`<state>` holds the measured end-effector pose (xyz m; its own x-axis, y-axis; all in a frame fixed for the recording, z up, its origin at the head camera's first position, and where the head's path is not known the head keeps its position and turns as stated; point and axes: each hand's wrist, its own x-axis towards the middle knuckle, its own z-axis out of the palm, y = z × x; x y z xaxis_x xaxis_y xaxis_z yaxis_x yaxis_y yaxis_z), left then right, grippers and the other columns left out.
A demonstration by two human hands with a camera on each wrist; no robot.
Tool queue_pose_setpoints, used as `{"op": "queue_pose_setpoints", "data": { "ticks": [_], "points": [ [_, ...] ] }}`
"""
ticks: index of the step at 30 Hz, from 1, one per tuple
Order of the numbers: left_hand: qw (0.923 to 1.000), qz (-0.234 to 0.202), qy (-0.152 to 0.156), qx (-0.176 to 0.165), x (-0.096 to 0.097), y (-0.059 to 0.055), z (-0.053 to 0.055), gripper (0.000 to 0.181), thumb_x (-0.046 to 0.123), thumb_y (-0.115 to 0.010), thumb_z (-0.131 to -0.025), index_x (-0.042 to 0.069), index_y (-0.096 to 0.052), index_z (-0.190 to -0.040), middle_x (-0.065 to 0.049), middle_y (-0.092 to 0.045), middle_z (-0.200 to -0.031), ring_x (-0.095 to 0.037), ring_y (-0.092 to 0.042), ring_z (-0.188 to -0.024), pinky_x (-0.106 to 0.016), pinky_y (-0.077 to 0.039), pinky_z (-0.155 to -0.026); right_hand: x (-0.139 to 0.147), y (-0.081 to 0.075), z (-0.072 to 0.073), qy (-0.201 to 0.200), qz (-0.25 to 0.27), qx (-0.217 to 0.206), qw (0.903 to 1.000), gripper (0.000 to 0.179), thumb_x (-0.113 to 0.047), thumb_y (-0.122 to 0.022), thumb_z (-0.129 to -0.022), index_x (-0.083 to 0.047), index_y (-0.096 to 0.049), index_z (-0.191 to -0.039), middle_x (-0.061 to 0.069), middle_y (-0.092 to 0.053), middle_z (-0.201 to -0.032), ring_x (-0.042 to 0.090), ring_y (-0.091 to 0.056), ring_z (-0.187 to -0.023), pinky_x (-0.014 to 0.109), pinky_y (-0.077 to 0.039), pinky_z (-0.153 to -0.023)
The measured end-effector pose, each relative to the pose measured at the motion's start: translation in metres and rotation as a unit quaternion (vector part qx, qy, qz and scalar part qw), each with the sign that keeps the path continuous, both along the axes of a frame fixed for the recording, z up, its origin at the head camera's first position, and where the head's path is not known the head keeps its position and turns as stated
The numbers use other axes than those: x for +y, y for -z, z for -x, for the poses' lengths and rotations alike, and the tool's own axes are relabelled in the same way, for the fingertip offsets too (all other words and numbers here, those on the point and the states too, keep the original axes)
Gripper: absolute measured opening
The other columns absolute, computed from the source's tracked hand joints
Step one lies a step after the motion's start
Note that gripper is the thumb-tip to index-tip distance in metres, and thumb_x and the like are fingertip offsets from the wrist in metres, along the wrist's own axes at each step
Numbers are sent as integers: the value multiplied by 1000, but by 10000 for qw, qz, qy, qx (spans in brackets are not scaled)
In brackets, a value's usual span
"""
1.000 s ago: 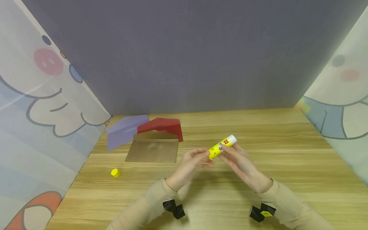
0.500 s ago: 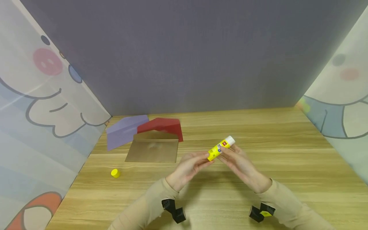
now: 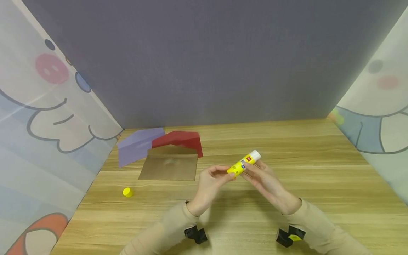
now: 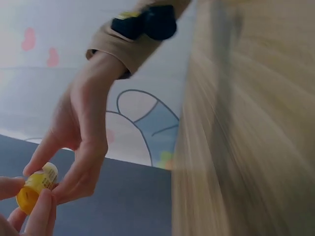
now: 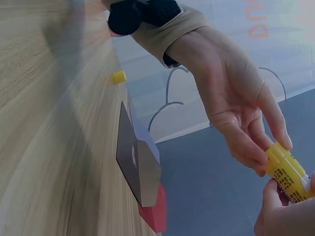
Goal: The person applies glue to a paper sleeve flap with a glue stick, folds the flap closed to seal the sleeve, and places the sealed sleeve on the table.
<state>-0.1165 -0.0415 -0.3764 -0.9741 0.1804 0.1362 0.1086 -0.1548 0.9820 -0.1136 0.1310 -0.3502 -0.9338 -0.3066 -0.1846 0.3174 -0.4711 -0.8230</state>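
A yellow glue stick [image 3: 238,167] with a white upper end is held tilted above the table, its white end pointing up and to the right. My left hand [image 3: 208,187] pinches its lower yellow end between thumb and fingers. Around the middle of the barrel, my right hand [image 3: 271,184] grips with thumb and fingertips. The right wrist view shows the left fingers at the yellow base of the glue stick [image 5: 290,179], and printing on its side. A yellow cap [image 3: 128,192] sits apart on the table at the left.
A brown envelope [image 3: 169,168] with its flap raised lies left of the hands. Behind it are a red envelope [image 3: 188,140] and a purple envelope [image 3: 137,148], partly overlapped. A grey panel [image 3: 223,71] borders the wooden table [image 3: 302,148] at the back.
The left hand has turned at the wrist, and its thumb and fingers have shifted around the glue stick's lower end. The right hand and the glue stick have barely moved.
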Motion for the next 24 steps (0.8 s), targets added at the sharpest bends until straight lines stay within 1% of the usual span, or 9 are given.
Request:
{"op": "queue_pose_setpoints", "data": {
  "ticks": [1,5,7,10,12,15,20,21,24],
  "points": [
    [9999,141,-90,-7,0,-14,-6,28,9,-70,-74,-8,-62,-95,-16,-64,-93,-19,-63,-79,-31,-53,-72,0,0,0,-9,24,-10,10000,60,-9,-49,-90,0,-12,-136,11,-34,-120,13,-50,-105,27,-35,-98],
    [9903,695,-392,1140,3,-13,-8,22,5,-69,-74,-5,-63,-93,-16,-61,-91,-25,-62,-80,-28,-53,-69,0,-1,1,-34,204,-30,9998,44,-8,-48,-90,-5,-25,-126,9,-38,-117,14,-51,-104,27,-36,-97],
    [9757,896,-452,1947,3,-11,-8,20,1,-69,-74,-5,-62,-92,-16,-59,-90,-27,-61,-80,-28,-53,-70,1,-2,1,-64,275,-6,9996,38,-8,-48,-90,-7,-28,-123,8,-39,-116,13,-51,-104,27,-36,-97],
    [9381,1280,-557,3169,3,-7,-6,22,-5,-69,-71,-4,-60,-91,-15,-57,-89,-25,-60,-80,-24,-52,-72,1,-2,1,-99,312,56,9994,34,-9,-48,-90,-8,-31,-120,7,-41,-115,13,-51,-104,27,-36,-97],
    [9067,1558,-625,3869,3,-6,-4,24,-8,-69,-69,-5,-58,-90,-14,-56,-88,-24,-60,-80,-21,-51,-73,1,-2,1,-117,321,88,9994,33,-9,-48,-90,-8,-32,-119,7,-42,-114,13,-51,-104,26,-36,-97],
    [8471,2162,-902,4771,2,-7,-2,25,-5,-71,-68,-6,-57,-88,-13,-56,-87,-22,-61,-77,-18,-50,-74,2,-2,0,-144,327,133,9993,33,-9,-47,-91,-7,-31,-119,7,-43,-113,13,-51,-104,26,-36,-97],
    [7495,2973,-1244,5782,-1,-10,2,20,2,-69,-73,-5,-56,-86,-12,-56,-87,-20,-61,-75,-15,-48,-76,2,-2,0,-167,367,146,9991,34,-9,-46,-91,-5,-29,-119,7,-42,-113,13,-50,-104,26,-36,-97],
    [7285,3096,-1289,5973,-1,-10,3,17,2,-67,-75,-4,-56,-86,-12,-56,-87,-19,-61,-74,-14,-48,-76,2,-2,0,-167,374,142,9991,34,-9,-46,-91,-5,-29,-120,7,-42,-113,13,-50,-104,26,-36,-97],
    [6493,3448,-1474,6616,-3,-11,6,9,3,-59,-81,-5,-58,-84,-14,-58,-85,-18,-60,-70,-13,-48,-72,2,-3,-1,-159,412,109,9990,34,-9,-46,-91,-5,-29,-120,7,-42,-113,13,-51,-104,26,-36,-97]
  ]
}}
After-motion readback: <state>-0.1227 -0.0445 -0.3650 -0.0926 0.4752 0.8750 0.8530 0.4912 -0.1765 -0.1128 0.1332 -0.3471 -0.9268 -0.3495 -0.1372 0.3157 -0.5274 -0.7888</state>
